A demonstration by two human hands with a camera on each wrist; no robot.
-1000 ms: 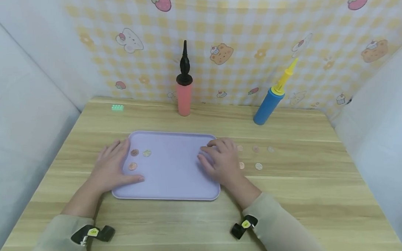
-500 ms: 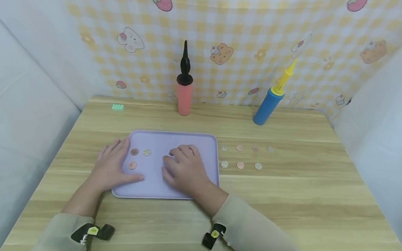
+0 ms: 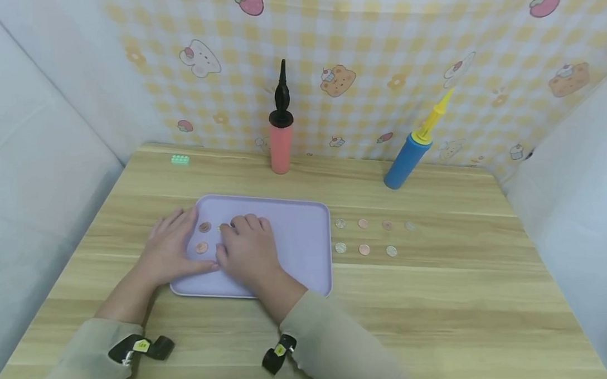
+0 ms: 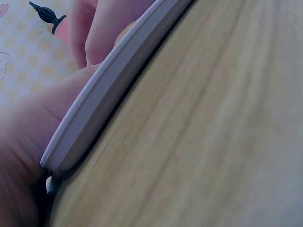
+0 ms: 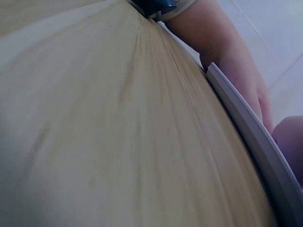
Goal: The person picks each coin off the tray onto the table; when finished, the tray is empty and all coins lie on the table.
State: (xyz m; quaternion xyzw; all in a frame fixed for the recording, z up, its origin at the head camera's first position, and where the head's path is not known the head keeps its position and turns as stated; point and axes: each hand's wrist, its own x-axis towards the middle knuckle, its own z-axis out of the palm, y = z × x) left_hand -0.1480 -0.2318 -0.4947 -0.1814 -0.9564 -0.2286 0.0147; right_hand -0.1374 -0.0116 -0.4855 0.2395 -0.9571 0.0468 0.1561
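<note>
In the head view a lilac tray (image 3: 300, 245) lies on the wooden table. My left hand (image 3: 167, 253) rests at its left edge, thumb stretched over the tray floor and fingers along the outside. Inside lie a dark copper coin (image 3: 205, 227) and a brighter copper coin (image 3: 201, 247). My right hand (image 3: 250, 250) is over the tray, its bent fingertips right at a pale coin (image 3: 220, 227) that they mostly cover; I cannot tell whether they pinch it. The left wrist view has the tray's side wall (image 4: 102, 101) with fingers (image 4: 102, 35) behind it.
Right of the tray several coins lie in two rows, among them a silver coin (image 3: 341, 248) and a copper coin (image 3: 364, 249). At the back stand a pink hand pump (image 3: 280, 148) and a leaning blue pump (image 3: 405, 162). A green toy brick (image 3: 180, 160) lies at the back left.
My right hand has moved left across the tray, from its right edge to the pale coin, uncovering two silver coins beside the tray. My left hand has stayed at the left edge.
</note>
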